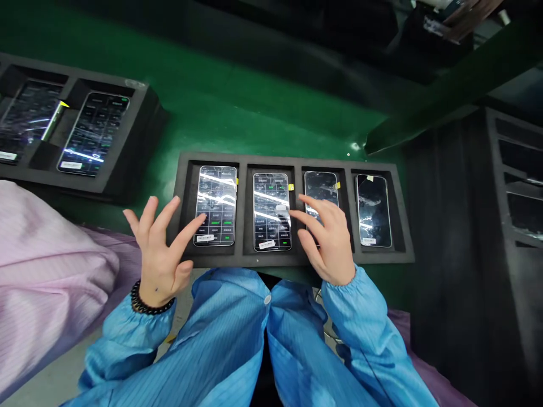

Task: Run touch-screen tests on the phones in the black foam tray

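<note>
A black foam tray (297, 259) with a row of compartments lies in front of me, a smartphone in each. My left hand (163, 249) is spread, its index fingertip at the lower left of the leftmost phone's lit screen (216, 206), which shows a grid with some green entries. My right hand (324, 237) has its fingers apart and holds nothing. Its index fingertip is at the right edge of the second phone (271, 220), also lit with a grid. That hand partly covers the third phone (321, 183), whose screen looks dark. Dark too is the rightmost phone (373, 209).
On the left, another foam tray (139, 104) holds lit phones, one (93, 133) near its right end. A pink sleeve (55, 271) of a person is beside me at left. Dark stacked trays (458, 226) stand at right. The table surface (254, 121) is green.
</note>
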A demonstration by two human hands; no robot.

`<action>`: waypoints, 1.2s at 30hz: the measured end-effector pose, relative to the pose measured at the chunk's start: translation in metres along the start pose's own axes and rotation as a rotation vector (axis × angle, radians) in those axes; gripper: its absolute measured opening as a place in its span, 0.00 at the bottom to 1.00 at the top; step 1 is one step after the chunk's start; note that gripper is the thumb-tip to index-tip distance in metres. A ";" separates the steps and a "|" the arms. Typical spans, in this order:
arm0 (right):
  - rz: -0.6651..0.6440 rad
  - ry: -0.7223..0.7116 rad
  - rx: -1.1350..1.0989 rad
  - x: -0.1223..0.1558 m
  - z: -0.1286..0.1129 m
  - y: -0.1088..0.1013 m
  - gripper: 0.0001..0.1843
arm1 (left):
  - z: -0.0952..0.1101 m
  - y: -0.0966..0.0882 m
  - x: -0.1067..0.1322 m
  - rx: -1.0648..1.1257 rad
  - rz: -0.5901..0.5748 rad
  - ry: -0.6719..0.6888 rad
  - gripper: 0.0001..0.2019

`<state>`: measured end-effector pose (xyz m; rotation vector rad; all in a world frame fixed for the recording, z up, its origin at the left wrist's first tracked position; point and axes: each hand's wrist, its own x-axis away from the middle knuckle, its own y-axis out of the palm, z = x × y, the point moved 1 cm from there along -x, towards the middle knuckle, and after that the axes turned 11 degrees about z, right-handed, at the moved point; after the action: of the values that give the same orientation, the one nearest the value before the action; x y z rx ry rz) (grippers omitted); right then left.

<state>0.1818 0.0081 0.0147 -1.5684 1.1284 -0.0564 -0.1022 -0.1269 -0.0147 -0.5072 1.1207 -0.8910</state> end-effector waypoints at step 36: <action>0.009 -0.022 0.152 -0.006 0.003 0.017 0.16 | 0.012 0.020 -0.023 0.031 -0.145 -0.103 0.30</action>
<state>0.1697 0.0166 0.0030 -1.4256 1.0890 -0.1161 -0.0875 -0.0972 -0.0123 -0.6082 0.9841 -0.9953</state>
